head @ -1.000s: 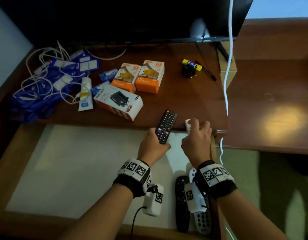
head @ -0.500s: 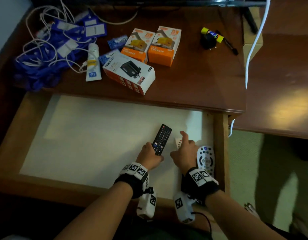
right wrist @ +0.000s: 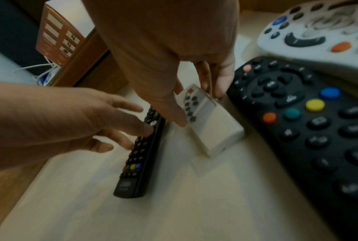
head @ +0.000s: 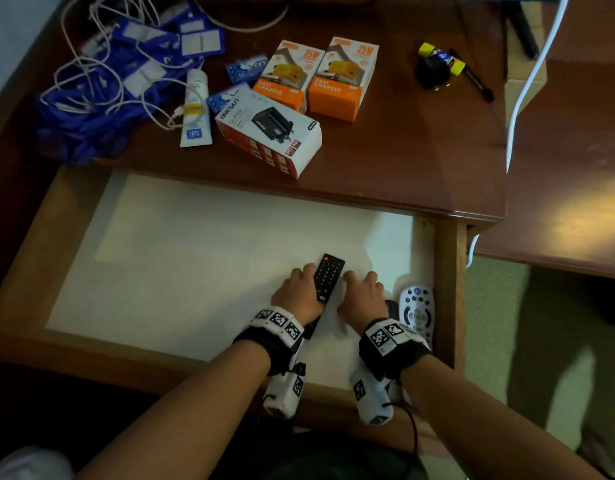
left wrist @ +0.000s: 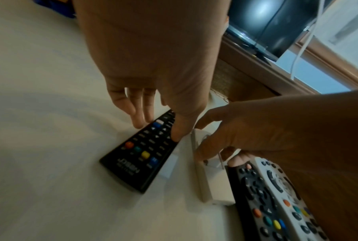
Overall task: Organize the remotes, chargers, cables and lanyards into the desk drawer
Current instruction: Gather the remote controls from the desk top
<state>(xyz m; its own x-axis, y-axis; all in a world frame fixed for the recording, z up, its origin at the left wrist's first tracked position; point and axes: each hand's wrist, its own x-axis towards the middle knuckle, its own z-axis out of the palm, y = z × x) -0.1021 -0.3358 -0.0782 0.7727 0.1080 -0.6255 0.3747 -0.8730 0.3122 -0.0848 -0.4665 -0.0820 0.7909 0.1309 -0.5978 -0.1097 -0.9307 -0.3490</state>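
In the open drawer [head: 449, 289] a slim black remote [head: 328, 275] [left wrist: 145, 153] [right wrist: 141, 159] lies flat on the white liner. My left hand [head: 297, 292] [left wrist: 153, 73] hovers over it with straight, spread fingers, and its thumb touches the remote's edge. Just right of it, my right hand [head: 363, 296] [right wrist: 174, 40] pinches a small white remote [right wrist: 211, 124] [left wrist: 203, 179] between thumb and fingers, tilted against the liner. A larger black remote [right wrist: 297, 114] and a grey remote [head: 416, 306] lie along the drawer's right wall.
On the desk top lie two orange charger boxes [head: 316, 77], a white charger box [head: 268, 133], a white tube [head: 195, 109], and a heap of blue lanyards tangled with white cables [head: 101, 84]. A black adapter with a yellow marker [head: 437, 67] sits far right.
Both hands came down from the desk edge into the drawer. The slim black remote now lies on the liner and my left fingers have opened off it.
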